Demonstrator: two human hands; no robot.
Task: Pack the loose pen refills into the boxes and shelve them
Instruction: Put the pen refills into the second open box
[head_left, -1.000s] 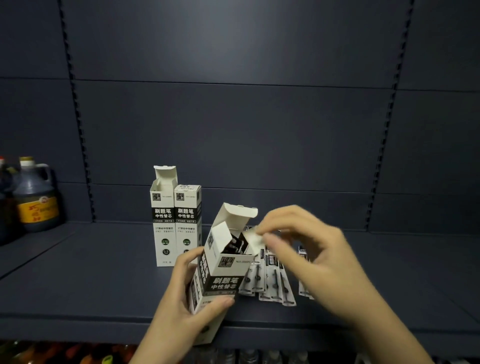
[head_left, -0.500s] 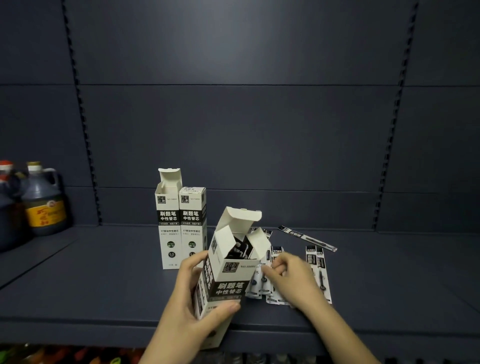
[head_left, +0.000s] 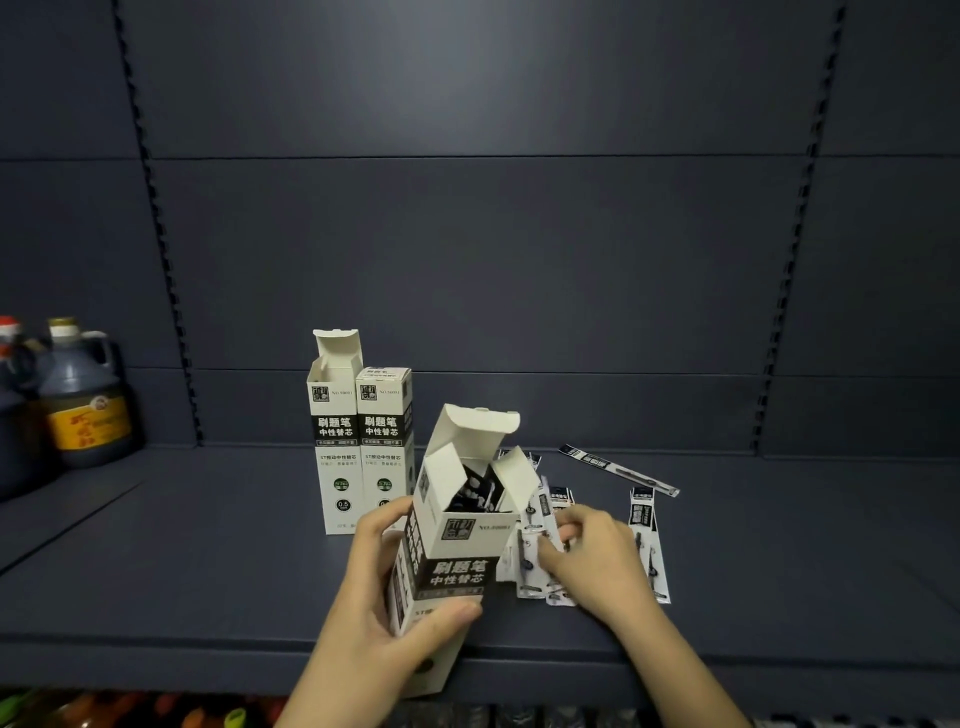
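Right now the left hand (head_left: 384, 597) is wrapped around a tall white-and-black refill box (head_left: 457, 540), thumb across the front face and fingers behind its left side, tilting it so the open top leans away toward twelve o'clock. Its lid flap stands up and both side flaps are splayed, with dark packets showing inside the mouth. The box is held at the front lip of the dark shelf (head_left: 208, 545), its lower end hanging past the edge. At about three o'clock from the box, the right hand (head_left: 587, 551) rests palm down on a small heap of loose refills (head_left: 535, 566) in clear sleeves, fingers curled over them and pinching at one or two; exactly how many it has hold of, I cannot tell. Farther out at three o'clock a further sleeved pair (head_left: 647, 540) lies flat on the shelf, just clear of the hand, and a single refill (head_left: 618, 470) lies slantwise beyond them near one o'clock. Behind the held box, around eleven o'clock, two matching boxes stand upright side by side, touching: the left one (head_left: 335, 441) with its lid open, the right one (head_left: 384, 441) closed. Far off at nine o'clock, dark sauce jugs (head_left: 83, 400) sit against the back panel.
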